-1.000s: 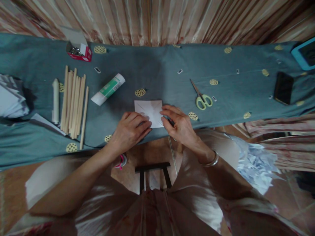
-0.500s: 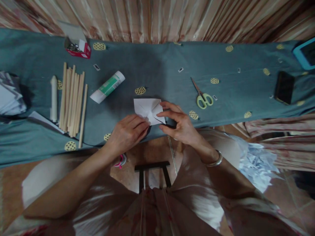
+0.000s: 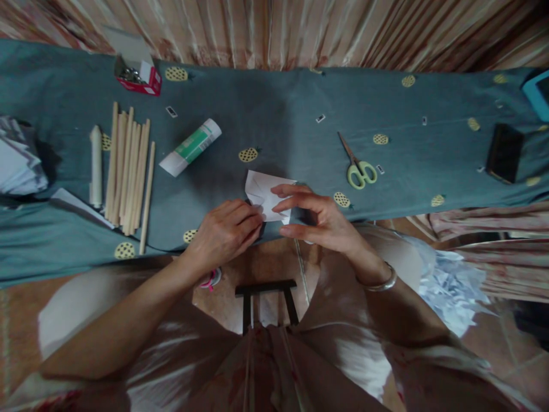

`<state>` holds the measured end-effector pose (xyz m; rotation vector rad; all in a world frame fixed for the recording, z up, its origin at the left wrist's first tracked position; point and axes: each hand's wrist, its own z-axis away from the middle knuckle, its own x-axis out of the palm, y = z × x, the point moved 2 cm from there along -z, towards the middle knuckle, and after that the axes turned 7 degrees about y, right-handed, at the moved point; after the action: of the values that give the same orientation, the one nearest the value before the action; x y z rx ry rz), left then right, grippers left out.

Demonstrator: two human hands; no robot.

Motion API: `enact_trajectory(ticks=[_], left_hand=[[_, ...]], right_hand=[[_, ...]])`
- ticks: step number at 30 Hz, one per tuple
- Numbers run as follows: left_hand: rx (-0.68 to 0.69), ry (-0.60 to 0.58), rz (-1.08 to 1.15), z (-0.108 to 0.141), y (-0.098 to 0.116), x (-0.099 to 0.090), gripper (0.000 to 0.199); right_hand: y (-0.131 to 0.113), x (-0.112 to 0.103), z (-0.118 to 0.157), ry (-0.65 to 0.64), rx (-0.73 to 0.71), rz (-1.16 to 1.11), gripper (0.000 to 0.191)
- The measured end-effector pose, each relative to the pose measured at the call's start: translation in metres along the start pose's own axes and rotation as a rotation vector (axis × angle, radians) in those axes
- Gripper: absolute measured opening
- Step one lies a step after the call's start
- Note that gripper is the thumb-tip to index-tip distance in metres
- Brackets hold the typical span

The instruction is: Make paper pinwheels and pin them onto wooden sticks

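A small white paper [image 3: 265,191] with creases or slits lies at the table's near edge, between my hands. My left hand [image 3: 229,229] pinches its lower left corner between thumb and fingers. The fingers of my right hand [image 3: 319,217] are spread over the paper's right side, the index and middle fingertips on or just above it and the thumb below, apart from them. Green-handled scissors [image 3: 361,174] lie to the right of the paper. A glue stick [image 3: 191,147], white with a green label, rests to its upper left.
Wooden sticks [image 3: 127,171] and a white candle-like stick [image 3: 96,166] lie left. Behind them is a red box [image 3: 148,86] of metal pieces. Stacked papers [image 3: 19,160] are at far left, a dark phone [image 3: 506,153] at right, paper scraps [image 3: 454,286] below the table.
The paper has turned clockwise and shifted slightly right. My right thumb has come off its lower edge, while my left hand keeps its pinch. The whole view has shifted a little.
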<state>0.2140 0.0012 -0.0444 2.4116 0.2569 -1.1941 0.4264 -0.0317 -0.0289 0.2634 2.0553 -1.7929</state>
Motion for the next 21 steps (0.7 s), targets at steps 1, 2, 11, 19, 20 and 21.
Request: enact_trajectory(ticks=[1,2,11,19,20,21], left_hand=[[-0.013,-0.004,0.005,0.0,0.0,0.0,0.017],[-0.024,-0.002,0.007,0.0,0.0,0.0,0.016],[-0.027,-0.009,-0.02,0.0,0.001,0.001,0.016],[0.003,0.005,0.014,0.002,0.005,0.003,0.025],[0.015,0.005,0.018,0.003,0.005,0.003,0.023],[0.024,0.004,0.021,0.003,0.005,0.003,0.022]], right_hand=[[0.001,-0.002,0.0,0.007,0.021,-0.028,0.021],[0.002,-0.003,0.0,0.023,0.037,-0.038,0.019],[0.014,0.009,-0.002,0.089,-0.003,0.034,0.005],[0.017,0.02,-0.006,0.186,-0.056,0.183,0.009],[0.017,0.021,-0.007,0.193,-0.061,0.208,0.008],[0.016,0.022,-0.007,0.199,-0.066,0.23,0.008]])
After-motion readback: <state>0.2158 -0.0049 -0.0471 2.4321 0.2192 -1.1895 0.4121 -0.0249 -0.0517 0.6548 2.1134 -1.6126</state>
